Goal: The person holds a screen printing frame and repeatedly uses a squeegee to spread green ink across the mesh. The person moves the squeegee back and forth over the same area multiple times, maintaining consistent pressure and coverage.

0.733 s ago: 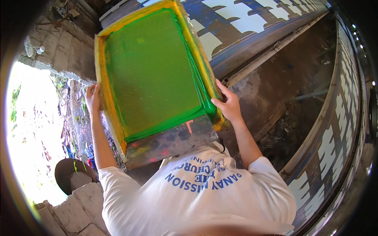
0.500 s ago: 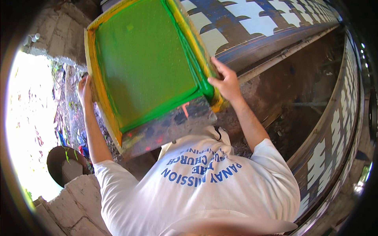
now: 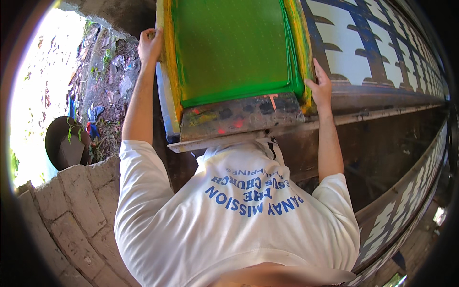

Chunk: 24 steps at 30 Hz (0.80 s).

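Observation:
A screen printing frame (image 3: 233,52) with green mesh and yellow-stained wooden sides lies in front of me, its far end cut off by the upper edge of the picture. Thick wet green ink runs along its right side and near edge. My left hand (image 3: 150,47) is closed on the left side of the frame, fingers curled. On the right side, my right hand (image 3: 321,85) grips the frame's edge, thumb toward the mesh and fingers along the outside. A dark, paint-spotted board (image 3: 241,115) forms the near end. Whether the frame touches the table beneath is hidden.
A long printing table (image 3: 377,95) with rows of white cut pieces (image 3: 349,60) stretches away to the right. Another such table (image 3: 382,234) curves along the lower right. At left stand a block wall (image 3: 81,210) and a dark round container (image 3: 67,143), with littered ground beyond.
The frame has shifted right and away from me, and has turned from a tilt to nearly straight. Both hands have moved with it, still holding its sides.

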Available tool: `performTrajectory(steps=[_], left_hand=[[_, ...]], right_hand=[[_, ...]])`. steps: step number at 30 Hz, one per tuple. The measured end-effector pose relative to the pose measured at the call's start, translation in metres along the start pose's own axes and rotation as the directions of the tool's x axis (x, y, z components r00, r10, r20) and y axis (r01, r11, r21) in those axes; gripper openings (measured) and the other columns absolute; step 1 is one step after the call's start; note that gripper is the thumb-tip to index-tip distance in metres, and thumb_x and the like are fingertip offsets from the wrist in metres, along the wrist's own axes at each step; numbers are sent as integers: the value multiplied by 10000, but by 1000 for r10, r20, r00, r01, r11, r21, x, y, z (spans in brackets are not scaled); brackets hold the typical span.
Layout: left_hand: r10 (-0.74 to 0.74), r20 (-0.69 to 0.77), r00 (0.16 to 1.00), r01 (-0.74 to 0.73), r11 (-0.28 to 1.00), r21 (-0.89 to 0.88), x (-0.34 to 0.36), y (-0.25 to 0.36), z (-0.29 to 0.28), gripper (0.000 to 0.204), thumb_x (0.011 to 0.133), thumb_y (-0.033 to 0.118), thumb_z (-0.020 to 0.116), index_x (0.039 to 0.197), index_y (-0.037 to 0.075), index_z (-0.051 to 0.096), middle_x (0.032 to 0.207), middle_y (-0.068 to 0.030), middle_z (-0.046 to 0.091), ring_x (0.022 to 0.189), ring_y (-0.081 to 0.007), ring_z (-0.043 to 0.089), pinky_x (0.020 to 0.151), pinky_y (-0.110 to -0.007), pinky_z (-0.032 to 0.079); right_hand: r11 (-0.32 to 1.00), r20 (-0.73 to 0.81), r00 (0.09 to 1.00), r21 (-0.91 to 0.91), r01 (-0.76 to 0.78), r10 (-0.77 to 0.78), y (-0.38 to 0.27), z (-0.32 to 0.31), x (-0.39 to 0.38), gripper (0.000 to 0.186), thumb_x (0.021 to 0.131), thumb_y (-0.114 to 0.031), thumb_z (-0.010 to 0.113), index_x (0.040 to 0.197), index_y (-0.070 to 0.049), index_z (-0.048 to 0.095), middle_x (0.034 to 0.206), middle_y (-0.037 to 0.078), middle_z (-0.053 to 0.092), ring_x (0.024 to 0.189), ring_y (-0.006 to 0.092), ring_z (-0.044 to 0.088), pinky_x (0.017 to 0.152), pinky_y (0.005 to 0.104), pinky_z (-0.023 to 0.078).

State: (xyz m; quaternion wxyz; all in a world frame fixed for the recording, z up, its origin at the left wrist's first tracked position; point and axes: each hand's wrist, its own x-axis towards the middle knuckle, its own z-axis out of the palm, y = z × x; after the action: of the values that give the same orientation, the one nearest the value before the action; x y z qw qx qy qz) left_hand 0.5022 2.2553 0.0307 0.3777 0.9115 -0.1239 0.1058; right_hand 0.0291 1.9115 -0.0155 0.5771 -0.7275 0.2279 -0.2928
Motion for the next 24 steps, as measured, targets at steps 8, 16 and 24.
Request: performTrajectory(steps=[8, 16, 24], left_hand=[[-29, -5, 1000, 29, 993, 119, -34, 16, 11, 583, 901, 581, 728, 1241, 108, 722, 1223, -188, 753, 1169, -399, 701, 1022, -468, 523], [-16, -30, 999, 23, 974, 227, -39, -1, 17, 571, 919, 588, 703, 1252, 124, 716, 1233, -200, 744, 1165, -411, 697, 1018, -480, 520], [-104, 77, 992, 76, 950, 304, -42, -5, 35, 589, 951, 599, 648, 1304, 128, 670, 1243, -229, 740, 1178, -452, 687, 1014, -513, 525]], right_hand=[[993, 66, 992, 25, -114, 112, -1, -31, -9, 767, 909, 90, 617, 1635, 41, 374, 1613, 205, 509, 1449, 229, 529, 1182, 334, 411], [980, 114, 983, 125, -158, 144, 21, -27, -7, 753, 923, 95, 621, 1631, 51, 368, 1664, 226, 436, 1527, 260, 446, 1241, 355, 342], [922, 45, 980, -349, -166, 194, -8, -21, -3, 688, 981, -53, 703, 1603, 35, 421, 1634, 240, 477, 1516, 316, 479, 1225, 387, 396]])
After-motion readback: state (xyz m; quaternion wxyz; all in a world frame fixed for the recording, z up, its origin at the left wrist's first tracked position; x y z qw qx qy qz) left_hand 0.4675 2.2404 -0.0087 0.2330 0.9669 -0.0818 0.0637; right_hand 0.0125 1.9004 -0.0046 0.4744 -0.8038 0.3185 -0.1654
